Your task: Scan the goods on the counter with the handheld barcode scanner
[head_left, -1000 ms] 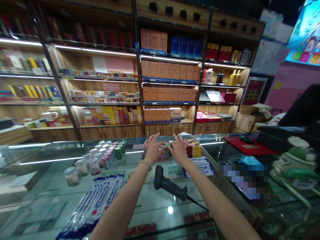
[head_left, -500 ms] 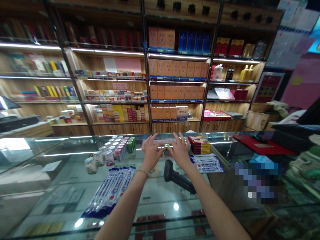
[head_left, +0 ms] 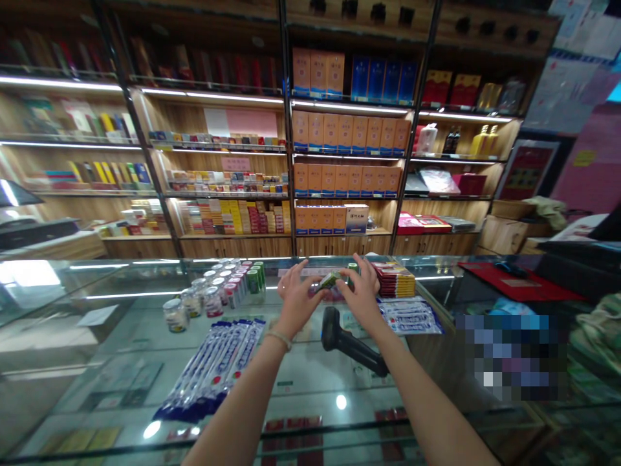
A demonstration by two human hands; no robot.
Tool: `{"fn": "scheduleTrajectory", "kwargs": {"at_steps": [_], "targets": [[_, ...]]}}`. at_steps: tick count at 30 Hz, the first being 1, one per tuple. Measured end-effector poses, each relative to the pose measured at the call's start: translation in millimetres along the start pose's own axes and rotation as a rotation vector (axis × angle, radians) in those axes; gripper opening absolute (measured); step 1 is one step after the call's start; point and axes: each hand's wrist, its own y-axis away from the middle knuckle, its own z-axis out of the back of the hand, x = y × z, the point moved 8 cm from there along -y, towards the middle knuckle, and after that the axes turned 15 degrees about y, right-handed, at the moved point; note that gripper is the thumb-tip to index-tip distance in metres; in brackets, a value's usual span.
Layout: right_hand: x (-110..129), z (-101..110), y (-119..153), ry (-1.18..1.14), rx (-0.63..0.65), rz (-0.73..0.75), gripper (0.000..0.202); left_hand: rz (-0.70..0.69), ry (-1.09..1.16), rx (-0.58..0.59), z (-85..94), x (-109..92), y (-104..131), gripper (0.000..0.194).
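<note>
A small green container lies tilted between my two hands over the glass counter. My left hand pinches its left end, the index finger stretched forward. At its right end are the thumb and fingers of my right hand. A second green container shows by the right fingers; whether they touch it, I cannot tell. Below the hands a black handheld barcode scanner rests on the glass. Left of my left hand stand rows of small jars and green containers.
Blue-and-white long packets lie fanned at the left. Red and yellow packs are stacked right of my hands, with more blue-and-white packets before them. A red mat lies farther right. Stocked shelves stand behind the counter.
The green container between my hands has turned from end-on to a slanted, sideways position. My right hand has shifted slightly right, and a second green container now shows beside its fingers.
</note>
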Motion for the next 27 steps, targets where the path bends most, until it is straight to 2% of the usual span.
{"fn": "scheduleTrajectory", "kwargs": {"at_steps": [12, 18, 22, 27], "targets": [[-13, -7, 2, -0.117, 0.004, -0.096, 0.031, -0.018, 0.018, 0.02, -1.9, 7, -2, 0.023], [-25, -25, 1, -0.176, 0.088, -0.169, 0.031, -0.007, 0.007, -0.089, 13.9, 0, -2, 0.021], [-26, -28, 2, -0.099, 0.081, -0.122, 0.032, -0.02, -0.008, -0.134, 22.7, -8, -1, 0.02], [-22, -27, 2, 0.05, 0.048, -0.017, 0.031, -0.044, -0.03, -0.139, 25.5, -14, 2, 0.022]]}}
